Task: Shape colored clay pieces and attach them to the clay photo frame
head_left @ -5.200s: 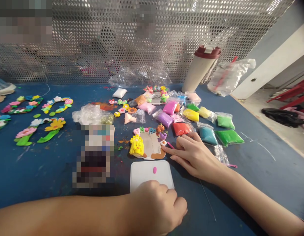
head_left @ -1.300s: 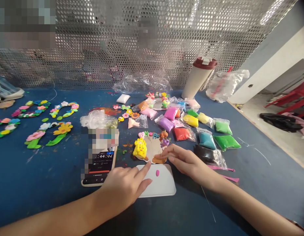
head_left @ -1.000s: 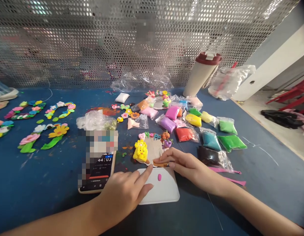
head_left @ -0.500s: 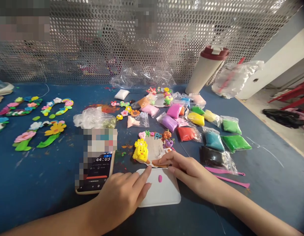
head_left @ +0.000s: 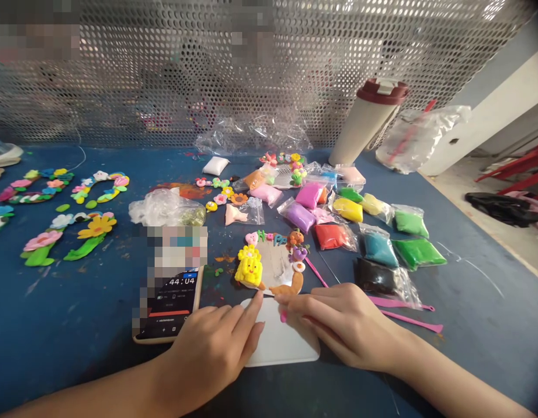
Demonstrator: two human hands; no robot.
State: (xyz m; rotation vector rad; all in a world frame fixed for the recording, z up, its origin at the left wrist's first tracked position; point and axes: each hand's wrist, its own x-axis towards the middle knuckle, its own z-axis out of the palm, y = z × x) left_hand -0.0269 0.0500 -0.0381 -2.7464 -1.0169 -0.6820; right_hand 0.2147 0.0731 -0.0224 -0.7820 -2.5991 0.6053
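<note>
A small white board (head_left: 277,348) lies on the blue table in front of me. My left hand (head_left: 216,348) rests on the board's left side, index finger stretched to its top edge, holding nothing. My right hand (head_left: 338,322) reaches over the board's top right, its fingertips drawn together on a small pink clay piece (head_left: 284,316). Just beyond the board sits a clay-decorated plaque (head_left: 275,264) with a yellow figure (head_left: 249,270).
A phone (head_left: 170,302) lies left of the board. Several bags of coloured clay (head_left: 334,235) spread to the right, with pink modelling tools (head_left: 403,319) beside my right wrist. A tumbler (head_left: 367,122) stands by the perforated metal screen (head_left: 164,69). Clay flower pieces (head_left: 77,232) lie at far left.
My right hand has moved back from the plaque's lower edge onto the white board and closed its fingertips on the pink piece. My left hand has stayed put.
</note>
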